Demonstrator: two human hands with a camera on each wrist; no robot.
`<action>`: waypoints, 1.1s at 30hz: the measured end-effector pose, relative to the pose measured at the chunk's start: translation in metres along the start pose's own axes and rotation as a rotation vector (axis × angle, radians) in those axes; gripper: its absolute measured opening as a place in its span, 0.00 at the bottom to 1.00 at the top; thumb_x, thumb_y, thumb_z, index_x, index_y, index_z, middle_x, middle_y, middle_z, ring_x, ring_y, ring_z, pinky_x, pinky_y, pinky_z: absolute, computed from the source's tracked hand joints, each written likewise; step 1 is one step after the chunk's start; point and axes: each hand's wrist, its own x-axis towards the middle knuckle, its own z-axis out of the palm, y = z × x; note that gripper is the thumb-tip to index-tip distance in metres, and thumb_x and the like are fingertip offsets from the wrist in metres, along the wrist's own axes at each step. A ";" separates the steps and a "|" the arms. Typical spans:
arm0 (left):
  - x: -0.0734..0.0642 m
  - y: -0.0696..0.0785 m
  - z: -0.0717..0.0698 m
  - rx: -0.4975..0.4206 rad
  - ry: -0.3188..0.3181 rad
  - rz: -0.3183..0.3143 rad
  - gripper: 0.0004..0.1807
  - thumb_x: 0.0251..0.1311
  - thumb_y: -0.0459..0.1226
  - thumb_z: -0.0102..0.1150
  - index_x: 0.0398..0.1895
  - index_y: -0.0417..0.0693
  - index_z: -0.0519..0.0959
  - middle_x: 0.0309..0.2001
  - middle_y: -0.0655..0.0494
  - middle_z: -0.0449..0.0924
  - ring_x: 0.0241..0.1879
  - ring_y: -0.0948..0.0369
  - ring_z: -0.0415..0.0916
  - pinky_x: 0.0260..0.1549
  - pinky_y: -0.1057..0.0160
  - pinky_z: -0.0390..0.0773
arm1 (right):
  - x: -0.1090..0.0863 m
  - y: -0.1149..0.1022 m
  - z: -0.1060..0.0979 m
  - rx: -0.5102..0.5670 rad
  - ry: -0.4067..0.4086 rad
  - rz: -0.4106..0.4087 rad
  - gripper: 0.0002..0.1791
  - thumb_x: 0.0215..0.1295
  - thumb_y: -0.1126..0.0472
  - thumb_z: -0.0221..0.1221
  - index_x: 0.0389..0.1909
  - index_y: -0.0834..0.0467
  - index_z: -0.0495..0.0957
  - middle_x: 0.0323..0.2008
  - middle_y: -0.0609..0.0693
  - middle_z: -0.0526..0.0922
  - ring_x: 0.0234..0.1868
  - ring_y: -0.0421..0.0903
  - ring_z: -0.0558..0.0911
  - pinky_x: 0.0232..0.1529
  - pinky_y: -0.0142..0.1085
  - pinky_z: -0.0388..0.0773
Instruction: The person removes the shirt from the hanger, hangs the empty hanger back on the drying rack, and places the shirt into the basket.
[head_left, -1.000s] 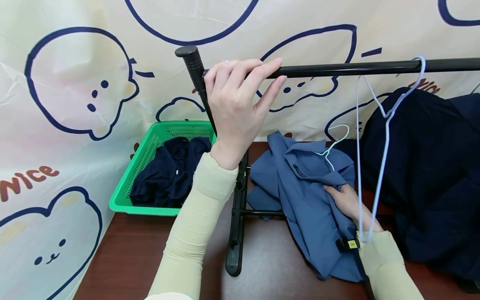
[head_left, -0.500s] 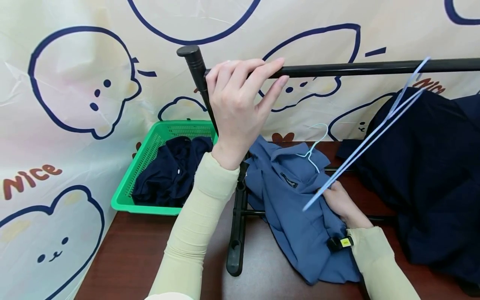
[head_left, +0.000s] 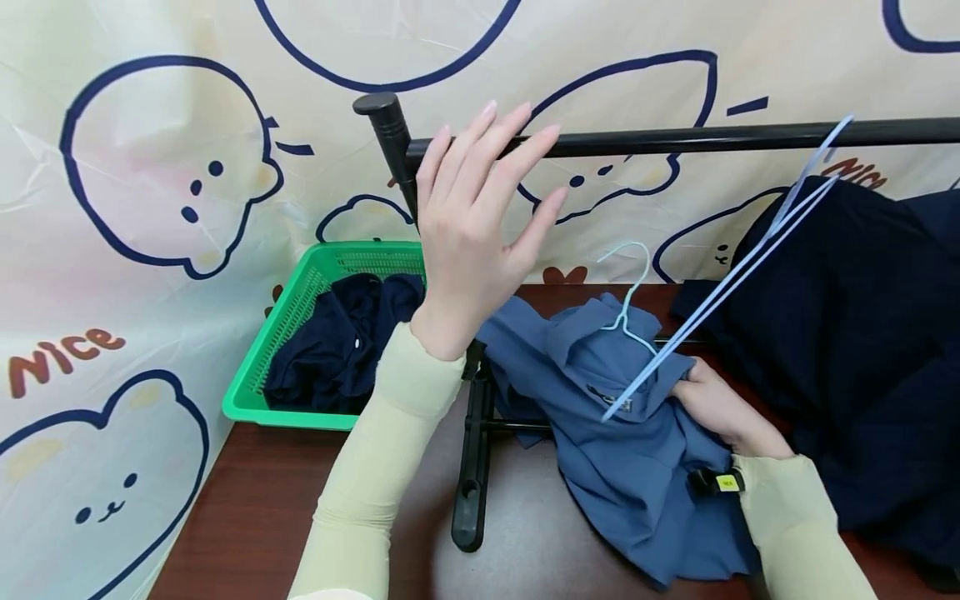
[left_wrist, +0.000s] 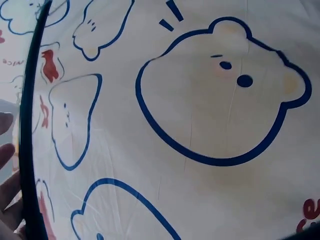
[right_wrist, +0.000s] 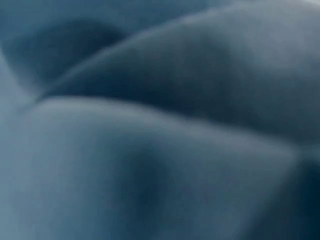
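Observation:
My left hand is raised at the left end of the black clothes rail, its fingers stretched out and overlapping the bar in the head view. In the left wrist view, its fingertips show beside the dark bar. With my right hand I hold the edge of a blue jacket low over the table; part of that hand is hidden by cloth. A pale mint hanger sticks up from the jacket's neck. Blurred blue cloth fills the right wrist view.
A lavender hanger hangs askew from the rail in front of the jacket. Dark navy clothing is bulky at the right. A green basket with navy cloth stands left, beside the rack's black foot.
The lavender hanger has swung round and slants down leftward. My left fingers have uncurled from the rail. The jacket moved left, then back right, and its mint hanger stands more exposed.

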 end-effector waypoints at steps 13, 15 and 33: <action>-0.103 0.040 -0.020 -0.190 -0.732 -0.284 0.36 0.68 0.61 0.57 0.70 0.49 0.74 0.62 0.52 0.79 0.59 0.55 0.77 0.56 0.52 0.74 | -0.033 -0.003 -0.026 -0.140 -0.013 -0.053 0.18 0.69 0.76 0.46 0.18 0.59 0.67 0.19 0.41 0.63 0.23 0.44 0.72 0.30 0.32 0.68; -0.119 0.046 -0.023 -0.164 -1.024 -0.380 0.40 0.67 0.67 0.50 0.72 0.52 0.72 0.63 0.53 0.79 0.58 0.56 0.78 0.53 0.52 0.77 | -0.033 -0.005 -0.021 -0.154 -0.011 -0.070 0.19 0.65 0.78 0.45 0.17 0.58 0.64 0.19 0.40 0.60 0.22 0.42 0.70 0.29 0.33 0.65; -0.143 0.031 -0.059 0.029 -1.342 -0.673 0.36 0.59 0.68 0.60 0.58 0.54 0.84 0.29 0.54 0.83 0.23 0.59 0.75 0.21 0.61 0.74 | -0.017 -0.030 0.035 -0.183 0.078 -0.198 0.21 0.65 0.77 0.47 0.16 0.54 0.66 0.16 0.41 0.63 0.20 0.39 0.68 0.27 0.33 0.66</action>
